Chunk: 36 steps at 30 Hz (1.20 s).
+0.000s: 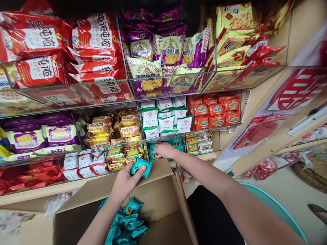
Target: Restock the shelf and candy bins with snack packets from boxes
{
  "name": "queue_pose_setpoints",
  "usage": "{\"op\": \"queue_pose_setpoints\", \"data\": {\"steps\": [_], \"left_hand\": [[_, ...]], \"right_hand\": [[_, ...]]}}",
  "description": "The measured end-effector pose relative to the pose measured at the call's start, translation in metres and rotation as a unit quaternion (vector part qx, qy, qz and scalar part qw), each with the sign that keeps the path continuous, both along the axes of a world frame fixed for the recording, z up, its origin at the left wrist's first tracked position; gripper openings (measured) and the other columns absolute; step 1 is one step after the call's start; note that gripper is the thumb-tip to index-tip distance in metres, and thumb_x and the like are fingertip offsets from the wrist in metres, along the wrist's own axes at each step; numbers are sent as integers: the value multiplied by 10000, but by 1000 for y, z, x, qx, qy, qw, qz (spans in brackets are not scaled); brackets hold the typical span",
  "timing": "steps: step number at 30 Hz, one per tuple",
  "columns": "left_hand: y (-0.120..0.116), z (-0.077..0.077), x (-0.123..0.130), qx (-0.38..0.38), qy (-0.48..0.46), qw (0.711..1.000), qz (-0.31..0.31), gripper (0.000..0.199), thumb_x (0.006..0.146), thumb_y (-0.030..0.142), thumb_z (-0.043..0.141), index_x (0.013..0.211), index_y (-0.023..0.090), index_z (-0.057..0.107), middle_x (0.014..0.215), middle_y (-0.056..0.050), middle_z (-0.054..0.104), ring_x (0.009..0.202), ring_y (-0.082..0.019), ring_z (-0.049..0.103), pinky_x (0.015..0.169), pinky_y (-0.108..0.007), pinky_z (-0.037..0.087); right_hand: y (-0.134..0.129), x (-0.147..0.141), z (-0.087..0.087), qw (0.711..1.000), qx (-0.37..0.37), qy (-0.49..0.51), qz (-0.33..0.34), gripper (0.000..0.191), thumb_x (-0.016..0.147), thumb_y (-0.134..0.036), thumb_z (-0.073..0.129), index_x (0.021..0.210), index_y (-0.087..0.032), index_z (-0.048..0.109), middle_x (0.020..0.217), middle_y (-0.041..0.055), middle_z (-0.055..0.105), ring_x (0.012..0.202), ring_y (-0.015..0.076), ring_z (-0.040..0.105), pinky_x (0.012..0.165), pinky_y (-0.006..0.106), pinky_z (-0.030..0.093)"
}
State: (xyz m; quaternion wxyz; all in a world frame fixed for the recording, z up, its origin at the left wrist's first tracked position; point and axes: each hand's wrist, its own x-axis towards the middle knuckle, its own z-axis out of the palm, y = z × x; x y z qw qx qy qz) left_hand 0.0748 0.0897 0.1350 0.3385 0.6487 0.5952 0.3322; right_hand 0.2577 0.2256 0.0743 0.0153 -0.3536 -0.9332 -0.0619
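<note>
Teal snack packets (125,224) lie in an open cardboard box (158,200) in front of me. Above the box's far flap, my left hand (127,178) holds a teal packet (141,167) between thumb and fingers. My right hand (163,149) reaches into a lower shelf compartment and touches the teal packets (178,143) there. Its fingers are bent and partly hidden, so whether it grips one is unclear.
Glass-fronted shelves hold red packs (38,37), purple biscuit packs (170,49), white-green packets (166,120) and orange-red packets (216,109). A teal basin rim (278,204) stands at the lower right. A slanted wooden panel (268,85) borders the shelves.
</note>
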Motion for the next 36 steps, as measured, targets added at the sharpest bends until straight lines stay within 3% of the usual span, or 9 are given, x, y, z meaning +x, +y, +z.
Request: {"op": "queue_pose_setpoints", "data": {"steps": [8,11,15,18,21,23,29,32,36], "left_hand": [[-2,2,2,-8,26,1000,10,321,702,466,531,824,171,561,711,3,631,679,-152,562,673,-262,439],[3,3,-3,-12,34,999,-6,340,719,479,502,843,170,566,742,-6,647,687,-152,572,678,-263,452],[26,9,-4,56,127,990,7,447,729,464,485,1085,193,501,969,-29,638,824,-174,590,762,-284,453],[52,15,10,97,245,962,-73,457,761,404,449,1181,223,452,1118,-25,589,956,-174,562,845,-265,417],[81,14,35,52,355,911,-203,446,770,339,438,1201,226,453,1167,-16,566,1037,-151,526,885,-219,386],[99,7,51,10,412,880,-238,476,743,292,478,1215,240,450,1208,-28,538,1072,-168,509,899,-237,381],[118,-15,78,-82,519,822,-219,646,637,112,549,1231,334,425,1295,-122,430,1003,-292,555,821,-397,432],[113,-21,88,-96,547,805,-209,550,711,111,453,1214,333,449,1233,-162,469,940,-298,586,760,-424,449],[112,-34,105,-101,572,793,-183,395,766,177,388,1112,220,573,1128,-234,515,921,-366,573,691,-491,446]], "right_hand": [[7,7,9,996,-73,42,17,191,668,-212,664,810,-128,568,936,86,576,812,188,571,653,249,446],[1,15,10,995,-53,78,20,199,695,-179,633,866,-149,535,984,77,546,829,176,556,668,252,436],[-9,28,7,995,-13,93,-25,136,776,-168,528,910,-169,505,1000,68,530,797,170,554,659,265,428],[-12,38,4,996,-12,64,-67,105,800,-180,484,896,-175,525,986,59,539,818,173,550,663,263,426],[-11,44,-1,996,-2,38,-76,105,803,-216,488,878,-181,552,988,50,543,893,185,526,674,257,428],[-9,46,-4,997,21,35,-70,108,808,-196,471,862,-181,564,979,48,546,913,197,513,653,260,434],[1,50,-13,996,36,52,-64,115,816,-185,457,857,-187,564,981,45,542,923,203,492,660,283,449],[4,53,-16,996,33,66,-59,101,824,-204,456,839,-184,554,992,43,529,946,204,477,694,296,447],[6,58,-15,995,33,74,-51,105,833,-185,442,816,-178,545,986,36,517,924,186,477,725,291,430]]}}
